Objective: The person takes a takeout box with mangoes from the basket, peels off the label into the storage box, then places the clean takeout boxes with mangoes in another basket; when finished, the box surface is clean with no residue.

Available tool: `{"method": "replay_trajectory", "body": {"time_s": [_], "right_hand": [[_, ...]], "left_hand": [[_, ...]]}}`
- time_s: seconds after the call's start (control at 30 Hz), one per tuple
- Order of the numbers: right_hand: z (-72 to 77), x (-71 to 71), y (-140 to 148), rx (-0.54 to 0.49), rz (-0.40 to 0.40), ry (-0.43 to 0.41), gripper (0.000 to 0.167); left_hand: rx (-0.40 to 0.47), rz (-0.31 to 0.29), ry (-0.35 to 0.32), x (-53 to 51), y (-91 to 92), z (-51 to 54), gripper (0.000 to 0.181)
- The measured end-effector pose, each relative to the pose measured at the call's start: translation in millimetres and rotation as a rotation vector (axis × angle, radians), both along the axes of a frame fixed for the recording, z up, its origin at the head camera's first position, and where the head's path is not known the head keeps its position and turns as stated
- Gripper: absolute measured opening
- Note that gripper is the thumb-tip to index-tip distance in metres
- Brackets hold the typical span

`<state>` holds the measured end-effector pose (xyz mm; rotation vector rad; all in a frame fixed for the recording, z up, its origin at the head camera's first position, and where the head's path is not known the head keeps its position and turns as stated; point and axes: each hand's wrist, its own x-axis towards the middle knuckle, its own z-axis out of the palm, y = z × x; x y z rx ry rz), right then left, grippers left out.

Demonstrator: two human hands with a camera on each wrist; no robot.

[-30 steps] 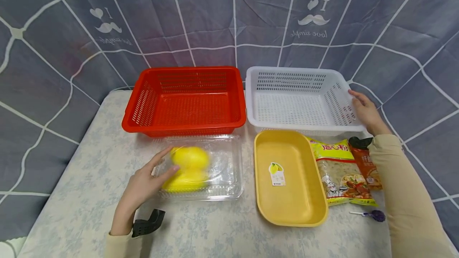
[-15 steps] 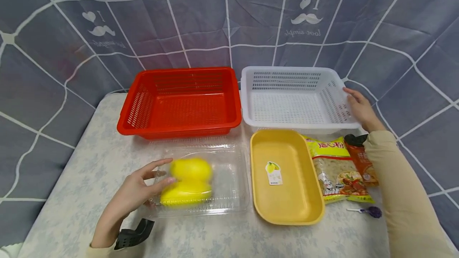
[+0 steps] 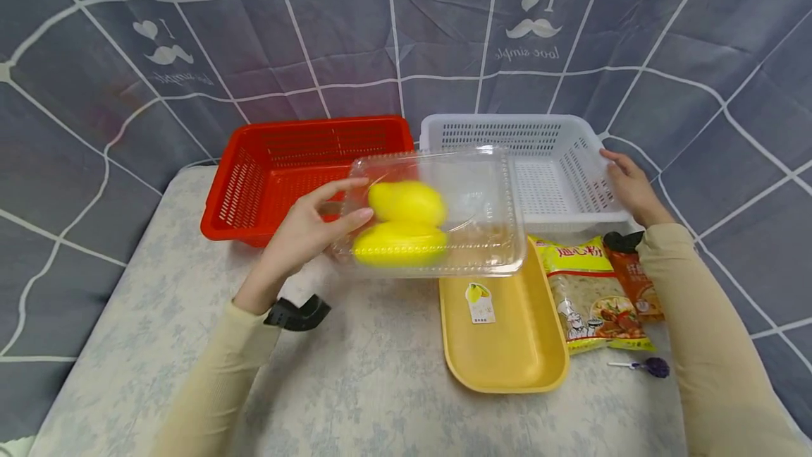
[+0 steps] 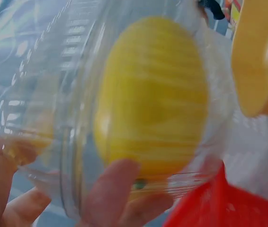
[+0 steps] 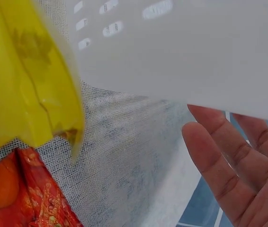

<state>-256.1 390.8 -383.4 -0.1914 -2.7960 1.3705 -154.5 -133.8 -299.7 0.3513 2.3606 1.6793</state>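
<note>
My left hand [image 3: 304,235] grips the left end of a clear lidded plastic box [image 3: 482,210], lifted off the table. Inside lie two smooth yellow oval fruits, a farther one [image 3: 409,203] and a nearer one [image 3: 400,244]; their exact kind is unclear. In the left wrist view, fingers [image 4: 108,194] press the blurred clear wall beside one yellow fruit [image 4: 153,94]. My right hand [image 3: 634,185] rests at the right end of the white basket [image 3: 590,218]. Its fingers [image 5: 202,146] lie fairly straight by the basket's outer wall [image 5: 172,56] in the right wrist view.
A red basket [image 3: 235,192] stands behind the box at left. Below the box's right part lies a yellow tray [image 3: 507,344]. Right of it are a yellow food packet [image 3: 596,302], an orange packet [image 3: 637,284] and a lollipop [image 3: 656,367]. Patterned cloth [image 3: 342,27] hangs behind.
My left hand has taken the clear box up from the table and moved it right and away from me, over the tray's far end. My right hand stays at the white basket.
</note>
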Motion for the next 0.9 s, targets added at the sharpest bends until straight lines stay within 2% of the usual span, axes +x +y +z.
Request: {"method": "replay_trajectory", "body": {"time_s": [0.13,0.27,0.33,0.43,0.53,0.63,0.9], "right_hand": [[0.6,-0.7,0.1,-0.011,0.006,0.003,0.055],[0.8,-0.1,0.5,-0.013,0.002,0.004,0.054],[0.6,0.7,0.5,-0.019,0.001,0.002,0.055],[-0.3,1.9,0.2,-0.017,0.005,-0.007,0.055],[-1.1,2.4,-0.5,-0.018,0.004,-0.012,0.055],[-0.8,2.0,-1.1,-0.019,-0.003,-0.003,0.055],[2.2,0.6,-2.4,-0.013,-0.005,0.024,0.053]], "left_hand": [[0.052,-0.005,0.066,-36.1,40.6,7.3,0.055],[0.118,-0.008,0.058,-74.5,83.2,6.2,0.055],[0.102,0.0,0.045,-91.4,103.8,1.9,0.056],[0.028,0.005,0.03,-110.2,131.4,-7.3,0.059],[-0.059,-0.004,0.04,-119.7,151.5,-14.9,0.062],[-0.109,-0.016,0.047,-125.8,165.6,-21.0,0.064],[-0.191,-0.001,-0.04,-134.9,181.9,-38.1,0.064]]}}
